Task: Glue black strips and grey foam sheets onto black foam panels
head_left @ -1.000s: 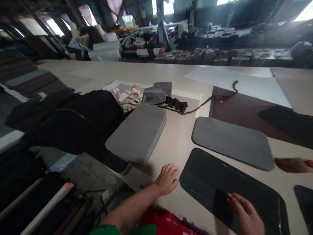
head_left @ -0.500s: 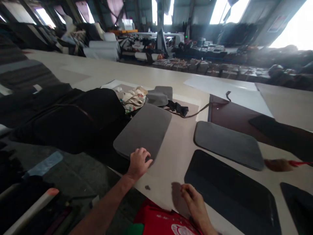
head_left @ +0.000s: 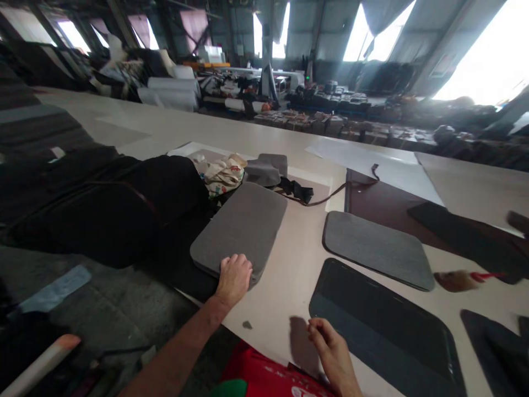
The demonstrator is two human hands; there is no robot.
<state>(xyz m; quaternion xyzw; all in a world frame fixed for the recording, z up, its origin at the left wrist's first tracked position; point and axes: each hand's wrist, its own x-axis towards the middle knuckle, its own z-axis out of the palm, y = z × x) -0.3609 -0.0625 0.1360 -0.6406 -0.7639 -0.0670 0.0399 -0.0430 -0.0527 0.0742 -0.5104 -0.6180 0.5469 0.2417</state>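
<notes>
My left hand (head_left: 235, 280) is at the near edge of a stack of grey round-cornered sheets (head_left: 246, 220). Its fingers are together and curled over the top sheet near the right corner; the thumb is hidden. My right hand (head_left: 333, 353) hovers by the table's front edge, left of a black round-cornered panel (head_left: 384, 325). Thumb and fingertips are pinched together, and anything between them is too small to make out. Behind that panel lies a second pile of grey sheets (head_left: 376, 248).
A brush with a red handle (head_left: 458, 280) lies at the right. Patterned cloth (head_left: 225, 173), black scraps (head_left: 296, 190) and a long brown strip (head_left: 330, 196) lie behind the stack. A large black bundle (head_left: 107, 209) borders it on the left. A small scrap (head_left: 247, 325) lies near the front edge.
My left hand's fingers have drawn together on the grey sheet's near edge, where thumb and fingers were apart before. My right hand stays pinched in nearly the same place. The view has shifted slightly.
</notes>
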